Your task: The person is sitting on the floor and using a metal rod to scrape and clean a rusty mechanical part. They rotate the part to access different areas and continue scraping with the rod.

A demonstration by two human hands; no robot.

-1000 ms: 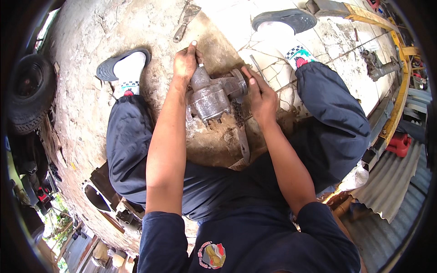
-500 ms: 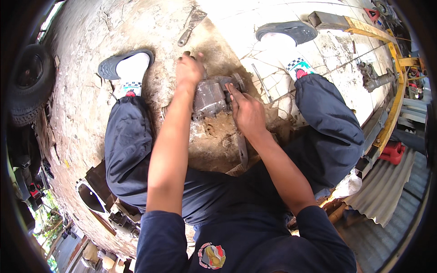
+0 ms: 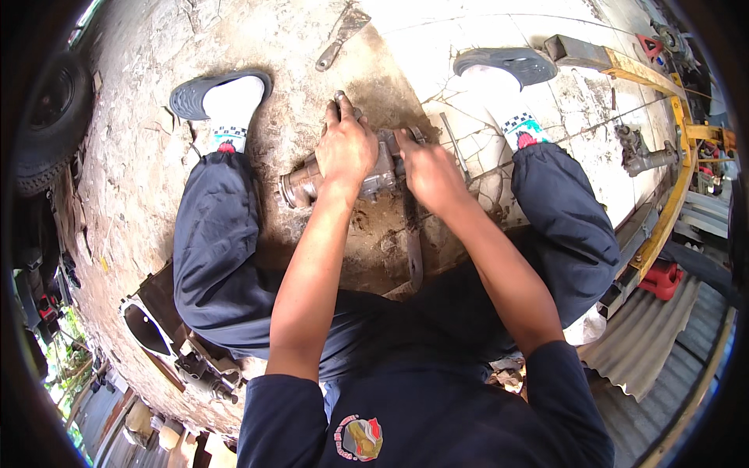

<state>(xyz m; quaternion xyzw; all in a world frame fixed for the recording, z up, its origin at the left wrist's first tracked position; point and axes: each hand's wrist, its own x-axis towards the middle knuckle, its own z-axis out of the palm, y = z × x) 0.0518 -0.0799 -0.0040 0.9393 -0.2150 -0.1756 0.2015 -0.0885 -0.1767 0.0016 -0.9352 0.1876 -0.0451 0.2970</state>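
Note:
A grey cast-metal housing (image 3: 382, 181), grimy and roughly cylindrical at its left end, lies on the ground between my feet. Over its middle, my left hand (image 3: 347, 152) is closed around a dark metal piece (image 3: 339, 97). Only the piece's rounded end shows beyond the fingers, so its kind is unclear. My right hand (image 3: 431, 173) grips the housing's right side with curled fingers, the index finger lying along its top. A dark flat bar (image 3: 413, 249) rests on the ground just below the right hand, pointing toward me.
Beyond the housing lies a scraper (image 3: 343, 37). A thin metal rod (image 3: 455, 147) is on the cracked tiles to the right. Farther right are a metal part (image 3: 647, 152) and a yellow frame (image 3: 677, 187). A tyre (image 3: 55, 125) and an open metal casing (image 3: 152, 327) are at left.
My left hand has come back toward me and to the right, now over the housing's middle. The right hand has shifted slightly and stays at the housing's right side.

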